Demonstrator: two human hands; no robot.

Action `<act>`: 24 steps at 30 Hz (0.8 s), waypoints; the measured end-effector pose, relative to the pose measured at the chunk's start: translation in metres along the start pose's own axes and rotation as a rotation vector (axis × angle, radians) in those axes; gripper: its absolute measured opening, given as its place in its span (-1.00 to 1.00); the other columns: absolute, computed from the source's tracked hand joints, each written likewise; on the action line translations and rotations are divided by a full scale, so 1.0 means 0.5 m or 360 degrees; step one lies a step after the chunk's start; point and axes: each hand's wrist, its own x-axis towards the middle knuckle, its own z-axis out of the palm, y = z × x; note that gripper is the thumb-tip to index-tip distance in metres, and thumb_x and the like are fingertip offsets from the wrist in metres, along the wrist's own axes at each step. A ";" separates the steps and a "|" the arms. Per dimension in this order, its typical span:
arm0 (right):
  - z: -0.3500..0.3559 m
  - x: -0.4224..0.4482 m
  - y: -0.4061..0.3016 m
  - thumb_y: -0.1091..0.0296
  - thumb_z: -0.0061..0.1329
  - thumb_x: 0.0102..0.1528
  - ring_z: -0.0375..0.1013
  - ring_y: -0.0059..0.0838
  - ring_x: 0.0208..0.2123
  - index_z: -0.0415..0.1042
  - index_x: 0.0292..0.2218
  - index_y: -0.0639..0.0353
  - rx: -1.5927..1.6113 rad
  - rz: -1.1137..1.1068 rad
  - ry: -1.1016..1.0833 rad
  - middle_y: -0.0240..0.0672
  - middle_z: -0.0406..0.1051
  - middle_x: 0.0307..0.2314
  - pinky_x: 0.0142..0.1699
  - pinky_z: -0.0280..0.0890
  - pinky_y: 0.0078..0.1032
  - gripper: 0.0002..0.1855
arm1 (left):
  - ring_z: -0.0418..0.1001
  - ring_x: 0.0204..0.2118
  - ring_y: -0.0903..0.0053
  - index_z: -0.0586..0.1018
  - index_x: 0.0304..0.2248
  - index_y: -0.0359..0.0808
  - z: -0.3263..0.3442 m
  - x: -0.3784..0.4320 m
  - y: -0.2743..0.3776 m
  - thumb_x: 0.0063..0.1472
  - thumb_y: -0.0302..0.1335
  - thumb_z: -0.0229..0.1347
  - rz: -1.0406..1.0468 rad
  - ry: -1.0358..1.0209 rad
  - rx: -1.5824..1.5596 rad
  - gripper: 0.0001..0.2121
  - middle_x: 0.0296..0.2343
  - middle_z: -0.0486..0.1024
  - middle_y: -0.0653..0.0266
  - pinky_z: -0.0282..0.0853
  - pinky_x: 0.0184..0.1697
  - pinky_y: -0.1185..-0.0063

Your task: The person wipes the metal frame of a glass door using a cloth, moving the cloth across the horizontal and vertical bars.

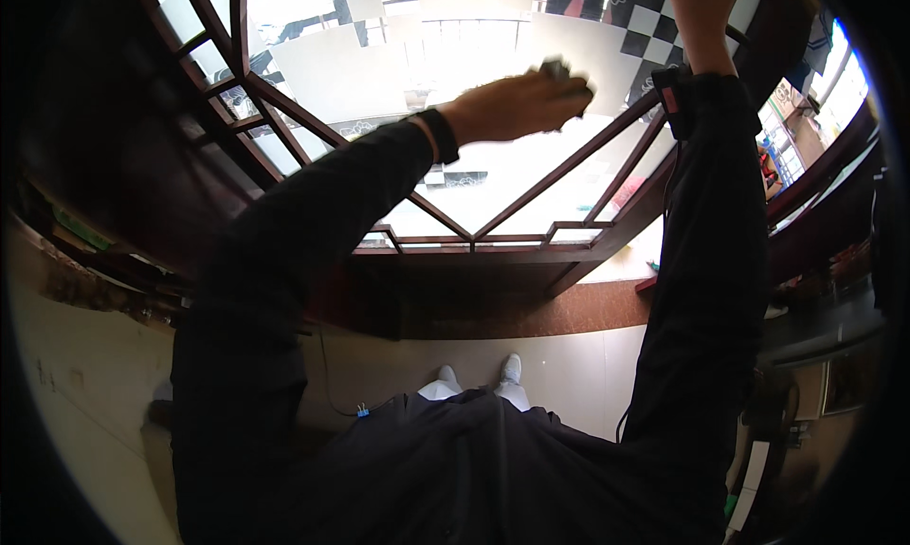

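Observation:
In front of me stands a glass door or window panel (569, 168) with dark reddish-brown lattice bars and frosted, checkered patterns. My left hand (522, 104) reaches across its middle, fingers curled round a small dark item (558, 69), blurred, perhaps a cloth. Whether that hand touches the glass I cannot tell. My right hand (700, 19) is raised at the top right near the panel's dark edge; its fingers are cut off by the picture's rim, so its grip is hidden. Both wrists wear black bands, and a cable runs down the right sleeve.
A brown threshold (597, 309) runs below the panel, above the pale tiled floor (569, 374). Right of the panel is a gap with a bright room beyond. Dark furniture (825, 324) stands at the right. A thin cable with a blue clip (363, 410) hangs by my waist.

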 end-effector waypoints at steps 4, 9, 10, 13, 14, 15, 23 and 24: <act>-0.029 -0.083 -0.009 0.49 -0.03 0.24 0.49 -0.25 -0.13 0.42 0.08 0.17 0.0090 0.0125 -0.0104 -0.17 0.47 -0.13 -0.07 0.37 -0.41 -0.63 | 0.29 0.20 0.53 0.42 0.15 -0.21 0.093 -0.203 0.165 0.37 -0.30 0.05 0.0204 -0.0309 0.0024 -0.60 0.13 0.37 0.38 0.22 0.27 0.57; -0.138 -0.175 0.018 0.52 0.04 0.13 0.43 -0.17 -0.21 0.45 0.03 0.21 -0.0349 0.0003 -0.0357 -0.15 0.45 -0.22 -0.06 0.33 -0.32 -0.60 | 0.20 0.28 0.58 0.42 0.15 -0.19 0.089 -0.242 0.202 0.38 -0.23 0.03 0.0435 -0.0464 0.0216 -0.58 0.15 0.35 0.43 0.13 0.36 0.57; -0.144 -0.189 0.019 0.55 0.06 0.10 0.41 -0.13 -0.18 0.43 0.03 0.22 -0.0319 0.0078 -0.0388 -0.15 0.45 -0.23 -0.02 0.32 -0.30 -0.57 | 0.21 0.28 0.58 0.41 0.16 -0.18 0.086 -0.237 0.193 0.38 -0.20 0.02 0.0524 -0.0485 0.0230 -0.57 0.16 0.34 0.44 0.13 0.36 0.57; -0.141 -0.219 0.116 0.14 0.08 0.24 0.39 -0.30 -0.05 0.44 0.11 0.07 -0.0577 -0.0479 -0.0289 -0.22 0.46 -0.08 0.01 0.32 -0.37 -0.54 | 0.27 0.23 0.55 0.42 0.16 -0.21 0.071 -0.180 0.146 0.34 -0.32 0.09 0.0458 -0.0315 0.0075 -0.57 0.18 0.29 0.46 0.24 0.30 0.58; -0.126 -0.222 0.115 0.14 0.08 0.24 0.39 -0.30 -0.05 0.44 0.11 0.07 -0.0552 -0.0477 -0.0273 -0.22 0.46 -0.08 0.01 0.32 -0.37 -0.54 | 0.29 0.22 0.55 0.42 0.16 -0.18 0.056 -0.160 0.112 0.33 -0.31 0.11 0.0306 -0.0230 0.0007 -0.56 0.19 0.29 0.45 0.29 0.26 0.58; -0.120 -0.227 0.114 0.12 0.10 0.22 0.29 -0.23 0.05 0.36 0.16 0.05 -0.0657 -0.0464 -0.0208 -0.17 0.36 0.02 0.10 0.25 -0.31 -0.47 | 0.30 0.21 0.55 0.41 0.16 -0.16 0.049 -0.129 0.075 0.31 -0.31 0.14 0.0162 -0.0130 -0.0071 -0.55 0.19 0.28 0.44 0.35 0.23 0.58; -0.095 -0.232 0.173 0.04 0.12 0.19 0.08 -0.15 0.22 0.50 0.09 -0.12 -0.0689 -0.0466 -0.0106 -0.21 0.27 0.15 0.27 0.08 -0.23 -0.55 | 0.31 0.18 0.08 0.53 -0.01 -0.32 -0.247 0.195 -0.314 0.18 -0.63 0.04 -0.0773 0.1027 0.0306 -0.64 0.10 0.37 0.06 0.30 0.21 0.29; -0.093 -0.239 0.181 0.04 0.13 0.19 0.10 -0.17 0.24 0.52 0.08 -0.17 -0.0619 -0.0469 -0.0089 -0.25 0.27 0.17 0.27 0.08 -0.27 -0.56 | 0.31 0.18 0.08 0.53 -0.01 -0.32 -0.244 0.213 -0.325 0.18 -0.63 0.04 -0.0775 0.1024 0.0309 -0.64 0.10 0.37 0.06 0.30 0.21 0.29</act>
